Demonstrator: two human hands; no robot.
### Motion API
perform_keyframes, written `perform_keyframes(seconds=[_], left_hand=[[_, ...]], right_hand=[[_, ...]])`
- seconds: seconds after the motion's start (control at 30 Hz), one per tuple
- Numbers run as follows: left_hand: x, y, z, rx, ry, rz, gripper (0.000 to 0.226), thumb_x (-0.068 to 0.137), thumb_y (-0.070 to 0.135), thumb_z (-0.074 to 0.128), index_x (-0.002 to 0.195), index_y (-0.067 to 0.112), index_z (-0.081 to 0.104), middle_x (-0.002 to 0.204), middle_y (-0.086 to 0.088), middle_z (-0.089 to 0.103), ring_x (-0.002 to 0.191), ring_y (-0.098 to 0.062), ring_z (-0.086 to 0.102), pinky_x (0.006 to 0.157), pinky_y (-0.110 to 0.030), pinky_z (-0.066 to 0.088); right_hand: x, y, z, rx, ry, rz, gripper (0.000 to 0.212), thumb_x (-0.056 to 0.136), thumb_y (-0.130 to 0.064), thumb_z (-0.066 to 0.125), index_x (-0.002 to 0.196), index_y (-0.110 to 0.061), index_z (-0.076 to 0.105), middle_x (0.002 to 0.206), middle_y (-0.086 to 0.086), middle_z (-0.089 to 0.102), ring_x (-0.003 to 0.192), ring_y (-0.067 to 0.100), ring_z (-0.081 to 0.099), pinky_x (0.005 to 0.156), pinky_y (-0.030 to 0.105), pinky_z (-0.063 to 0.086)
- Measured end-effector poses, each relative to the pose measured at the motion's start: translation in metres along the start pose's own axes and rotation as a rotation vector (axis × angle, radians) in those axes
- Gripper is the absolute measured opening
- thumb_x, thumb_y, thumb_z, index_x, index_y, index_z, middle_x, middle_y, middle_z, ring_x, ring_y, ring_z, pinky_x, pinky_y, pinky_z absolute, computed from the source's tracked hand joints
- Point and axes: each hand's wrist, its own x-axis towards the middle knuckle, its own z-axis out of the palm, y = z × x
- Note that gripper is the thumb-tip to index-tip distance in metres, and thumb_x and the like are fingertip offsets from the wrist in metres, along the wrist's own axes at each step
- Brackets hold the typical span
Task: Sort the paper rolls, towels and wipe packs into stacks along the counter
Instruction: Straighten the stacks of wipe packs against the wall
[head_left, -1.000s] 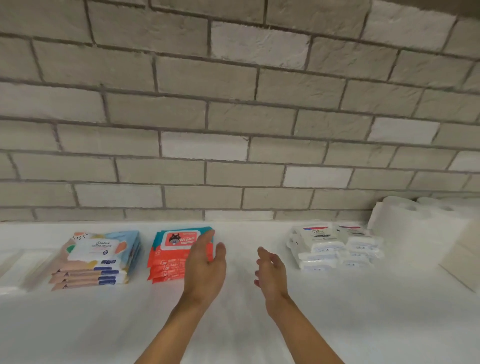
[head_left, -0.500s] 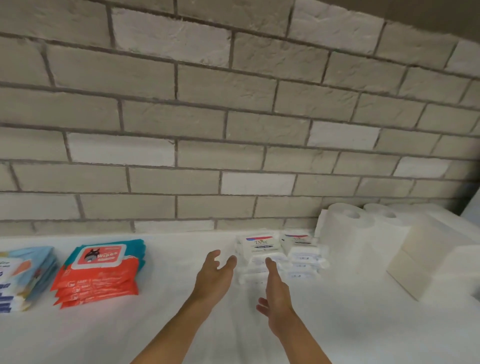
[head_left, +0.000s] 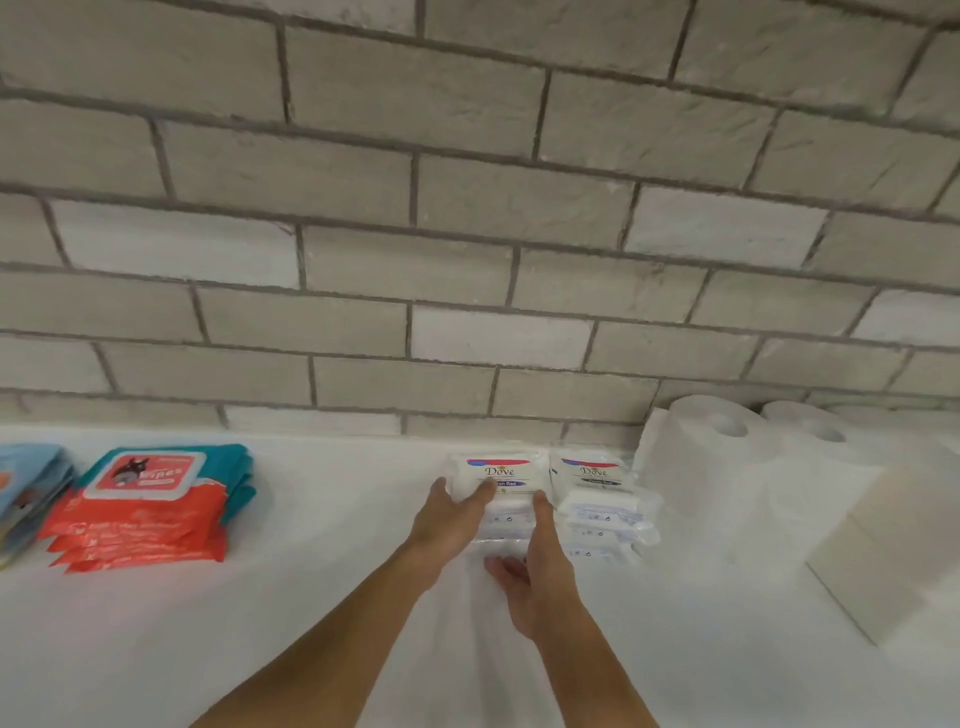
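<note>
Item: stack of white Dove-labelled plastic wipe packs (head_left: 501, 470), white bench (head_left: 337, 519), by the wall. My left hand (head_left: 452, 522) fingers (head_left: 485, 491) clamp its top; right hand (head_left: 535, 577) fingers, straight, press its side. Advice: square edges with an even, gentle squeeze.

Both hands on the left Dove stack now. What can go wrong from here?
1. The left Dove stack is several loose packs bracketed by the left hand and right hand; lower packs may slip out on a lift.
2. The right Dove stack stands close alongside; sliding could knock it askew.
</note>
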Motion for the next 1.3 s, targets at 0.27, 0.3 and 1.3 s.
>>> perform_keyframes(seconds=[0.27, 0.3, 1.3], left_hand=[[0.023, -0.013, 0.01, -0.005, 0.038, 0.074, 0.057, 0.064, 0.07, 0.058, 0.112, 0.039, 0.064, 0.102, 0.015, 0.074, 0.098, -0.013, 0.07, 0.095, -0.041, 0.054], [0.02, -0.011, 0.01, -0.015, 0.043, 0.078, 0.053, 0.067, 0.066, 0.059, 0.112, 0.038, 0.065, 0.102, 0.014, 0.074, 0.098, -0.013, 0.07, 0.095, -0.041, 0.054], [0.01, -0.04, -0.137, -0.139, 0.254, 0.117, 0.031, 0.091, 0.039, 0.066, 0.117, 0.022, 0.069, 0.11, 0.002, 0.074, 0.094, -0.014, 0.07, 0.069, -0.021, 0.05]], right_hand=[[0.023, 0.002, -0.007, 0.0, -0.069, -0.002, 0.053, 0.083, -0.05, 0.072, 0.12, -0.012, 0.066, 0.105, 0.012, 0.075, 0.095, 0.028, 0.073, 0.077, 0.037, 0.062], [0.024, 0.002, -0.007, 0.003, -0.08, -0.006, 0.052, 0.083, -0.049, 0.072, 0.121, -0.014, 0.065, 0.106, 0.011, 0.075, 0.095, 0.028, 0.073, 0.076, 0.037, 0.062], [0.0, 0.06, 0.098, -0.375, -0.301, 0.154, 0.05, 0.085, -0.05, 0.069, 0.11, -0.007, 0.069, 0.103, 0.018, 0.074, 0.081, 0.026, 0.07, 0.078, 0.035, 0.062]])
